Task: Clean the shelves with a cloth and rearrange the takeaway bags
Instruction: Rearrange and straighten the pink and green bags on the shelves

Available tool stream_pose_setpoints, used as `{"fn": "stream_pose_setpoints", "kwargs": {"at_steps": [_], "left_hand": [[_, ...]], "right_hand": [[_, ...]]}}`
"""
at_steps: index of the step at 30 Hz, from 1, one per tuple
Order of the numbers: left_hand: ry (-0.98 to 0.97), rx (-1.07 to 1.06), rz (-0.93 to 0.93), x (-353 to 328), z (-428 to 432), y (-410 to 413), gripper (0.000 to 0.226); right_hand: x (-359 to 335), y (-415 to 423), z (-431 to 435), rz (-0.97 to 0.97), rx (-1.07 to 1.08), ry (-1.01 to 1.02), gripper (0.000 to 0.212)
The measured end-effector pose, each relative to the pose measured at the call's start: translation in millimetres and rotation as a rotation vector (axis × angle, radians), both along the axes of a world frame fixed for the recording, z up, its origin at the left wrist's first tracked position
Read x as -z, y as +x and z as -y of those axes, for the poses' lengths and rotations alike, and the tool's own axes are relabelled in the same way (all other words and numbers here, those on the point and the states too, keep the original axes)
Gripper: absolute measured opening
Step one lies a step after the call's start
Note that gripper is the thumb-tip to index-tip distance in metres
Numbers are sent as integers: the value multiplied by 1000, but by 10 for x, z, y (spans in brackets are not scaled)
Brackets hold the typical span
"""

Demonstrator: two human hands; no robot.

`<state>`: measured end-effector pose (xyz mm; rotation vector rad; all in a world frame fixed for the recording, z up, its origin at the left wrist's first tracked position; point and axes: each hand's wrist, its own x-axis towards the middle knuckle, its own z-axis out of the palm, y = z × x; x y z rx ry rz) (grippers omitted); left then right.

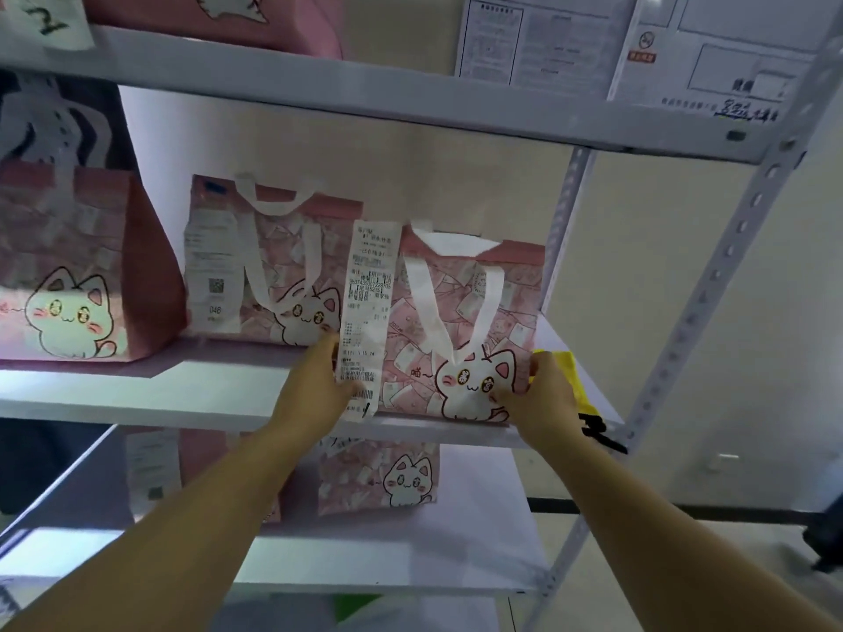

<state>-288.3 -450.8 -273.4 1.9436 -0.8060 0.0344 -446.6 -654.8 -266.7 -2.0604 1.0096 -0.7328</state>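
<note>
Left hand (314,390) pressing flat against the left side of the front bag (460,330), fingers spread over the lower end of the long receipt (365,317). Right hand (545,394) clamping the bag's right edge, fingers curled round it, a yellow cloth (572,380) bunched behind, just right of the bag; cannot tell whether pinched in that hand or only lying there.

Risks, judged: receipt tearing or peeling off under the left palm while sliding the bag; bag tipping off the shelf lip (182,405), sitting right at the front edge; cloth dropping off the right end; soft bag sides buckling under a sideways squeeze.

Front bag looking pink, banknote print, white cat lower right, white handles flopping forward, upright. Second bag (269,266) standing behind and left of the front bag, touching or nearly. Third bag (68,266) well left.
</note>
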Motion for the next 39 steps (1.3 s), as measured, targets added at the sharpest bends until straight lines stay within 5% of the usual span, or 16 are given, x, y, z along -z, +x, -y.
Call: {"fn": "stream_pose_setpoints", "kwargs": {"at_steps": [8, 12, 20, 29, 39], "left_hand": [[-23, -40, 9, 40, -5, -56, 54], [-28, -113, 45, -49, -161, -146, 60], [-125, -170, 273, -684, -731, -474, 44], [-181, -260, 634, -1547, -1632, -508, 33], [-176, -399, 686, -2270, -2900, 566, 34]], "right_hand": [[-119, -172, -6, 46, 8, -12, 30], [-379, -384, -140, 82, -8, -191, 45], [-952, -492, -651, 314, -241, -402, 25], [-1721, -35, -1660, 493, -555, -539, 17], [-2443, 1018, -2846, 606, -613, -739, 13]]}}
